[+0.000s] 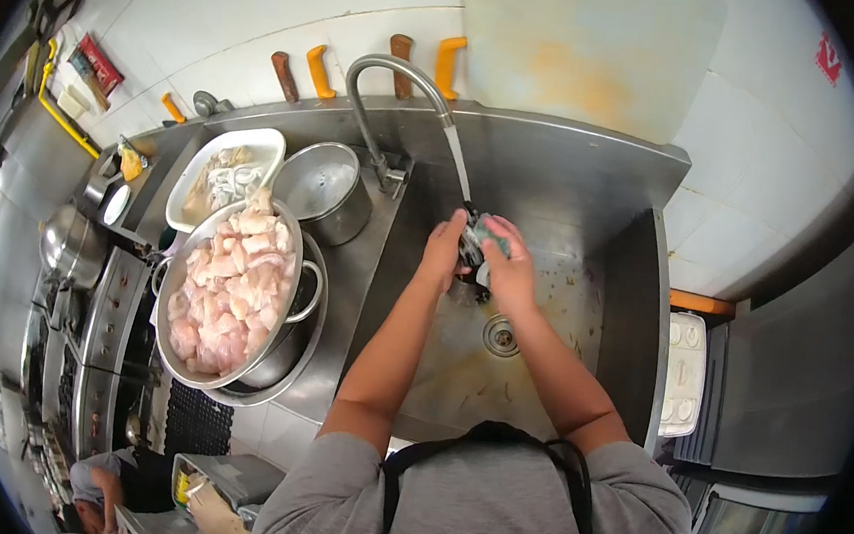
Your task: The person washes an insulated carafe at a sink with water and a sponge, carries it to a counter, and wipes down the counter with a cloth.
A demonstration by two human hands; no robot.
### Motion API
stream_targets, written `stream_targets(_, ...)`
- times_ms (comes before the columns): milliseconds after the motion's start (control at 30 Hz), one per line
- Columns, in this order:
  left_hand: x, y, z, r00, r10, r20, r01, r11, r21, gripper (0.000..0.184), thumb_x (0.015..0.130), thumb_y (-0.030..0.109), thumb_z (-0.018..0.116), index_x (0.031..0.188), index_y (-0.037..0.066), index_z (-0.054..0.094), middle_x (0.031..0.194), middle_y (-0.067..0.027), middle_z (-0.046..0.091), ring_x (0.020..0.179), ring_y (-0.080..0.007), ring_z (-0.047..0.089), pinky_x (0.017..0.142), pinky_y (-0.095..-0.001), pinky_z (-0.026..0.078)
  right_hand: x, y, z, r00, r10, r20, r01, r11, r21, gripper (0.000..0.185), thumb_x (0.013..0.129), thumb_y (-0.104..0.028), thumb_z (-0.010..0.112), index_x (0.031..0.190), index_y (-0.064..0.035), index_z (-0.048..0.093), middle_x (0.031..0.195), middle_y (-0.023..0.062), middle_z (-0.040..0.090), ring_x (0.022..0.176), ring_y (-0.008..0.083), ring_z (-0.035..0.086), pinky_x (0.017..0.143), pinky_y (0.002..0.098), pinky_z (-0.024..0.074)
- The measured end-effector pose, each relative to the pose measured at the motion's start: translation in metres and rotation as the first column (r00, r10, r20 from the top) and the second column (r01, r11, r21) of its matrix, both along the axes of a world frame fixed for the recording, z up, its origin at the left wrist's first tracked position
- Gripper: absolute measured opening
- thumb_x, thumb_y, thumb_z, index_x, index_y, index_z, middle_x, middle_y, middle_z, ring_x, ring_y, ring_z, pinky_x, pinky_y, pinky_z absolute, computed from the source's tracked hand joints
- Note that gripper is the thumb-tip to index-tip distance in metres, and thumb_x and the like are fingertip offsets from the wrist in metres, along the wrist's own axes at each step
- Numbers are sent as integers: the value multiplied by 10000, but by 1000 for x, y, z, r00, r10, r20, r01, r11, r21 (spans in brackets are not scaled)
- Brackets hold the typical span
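Over the stainless-steel sink (pixel 634 313), both my hands are close together under the stream from the curved tap (pixel 395 62). My left hand (pixel 443 247) is closed on a small dark, shiny object (pixel 469 247), whose kind I cannot make out. My right hand (pixel 510 266) presses a grey-green pad (pixel 491 232), like a scouring pad, against that object. Water runs onto the object and the fingers. Below my hands is the round drain (pixel 501 335), with small dark scraps scattered on the sink floor.
Left of the sink stand a pot heaped with raw chicken pieces (pixel 230 282), a metal pot (pixel 320 193) and a white tub (pixel 225 176) of pale food. Knife handles (pixel 449 66) stick up behind the counter. Another person (pixel 114 488) is at lower left.
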State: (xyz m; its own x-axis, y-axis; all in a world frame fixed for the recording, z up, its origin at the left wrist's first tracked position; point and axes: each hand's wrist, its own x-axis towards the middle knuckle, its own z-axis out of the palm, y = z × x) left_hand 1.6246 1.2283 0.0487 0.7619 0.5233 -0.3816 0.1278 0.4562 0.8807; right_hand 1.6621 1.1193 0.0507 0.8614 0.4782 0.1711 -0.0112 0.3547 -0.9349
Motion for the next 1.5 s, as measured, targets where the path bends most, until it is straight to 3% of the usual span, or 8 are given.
stream_targets(67,-5,4,-10,981,-66,182,123,939,-321,375,870,395,399,937,48,522,901,-89,554,788,-184,552,635,-332,474,-4,-3,-1,437,-30,899,424,888,-176,265,750,-108,591,1012,-151,591,1002,56,546,802,261,550,727,356,443)
stream_targets(367,-3,-9,-23,984,4,180,23,989,-145,233,834,238,435,881,38,544,819,-75,577,728,-182,568,674,-318,457,43,28,-15,982,-111,156,158,930,-333,227,742,-275,586,818,-61,593,674,135,553,718,334,551,643,367,447)
stream_targets(467,1,-4,-37,955,243,171,-213,961,-176,219,848,248,414,863,69,538,756,-38,558,648,-142,545,553,-287,432,12,24,-22,807,24,591,254,888,-383,236,708,-292,611,727,-58,585,678,119,560,663,334,546,609,373,444)
stream_targets(567,2,10,-75,945,118,306,43,880,-474,297,857,352,447,881,71,541,775,-50,569,681,-166,556,632,-324,466,8,28,-26,300,249,921,391,848,-356,253,737,-299,612,700,-52,572,675,59,542,607,166,487,560,297,401)
stream_targets(667,7,12,-42,993,-44,114,67,975,-211,358,843,420,446,888,81,552,795,-49,583,708,-175,568,661,-363,473,37,33,-31,993,-99,68,117,927,-357,304,710,-331,641,750,-35,580,738,57,577,681,163,531,596,314,421)
stream_targets(900,71,51,7,997,30,72,-15,979,-203,347,808,445,472,991,151,494,838,-44,556,763,-215,541,654,-445,465,41,-28,-117,970,-125,-210,-3,855,-519,372,733,-286,618,976,-22,522,830,61,560,726,161,505,662,289,407)
stream_targets(1033,90,65,-2,904,-11,427,221,868,-446,312,788,391,509,931,113,520,876,-83,582,714,-255,553,545,-335,461,45,-43,-139,879,22,-476,-267,850,-454,371,724,-182,600,1048,-41,485,874,58,555,756,164,514,669,289,415)
stream_targets(1500,91,55,-27,917,273,289,59,625,-778,467,844,424,345,972,13,527,931,-140,563,802,-283,550,577,-301,500,8,-38,-224,686,143,-713,-424,875,-233,381,722,-88,551,1086,-49,444,882,76,553,750,179,531,649,302,435)
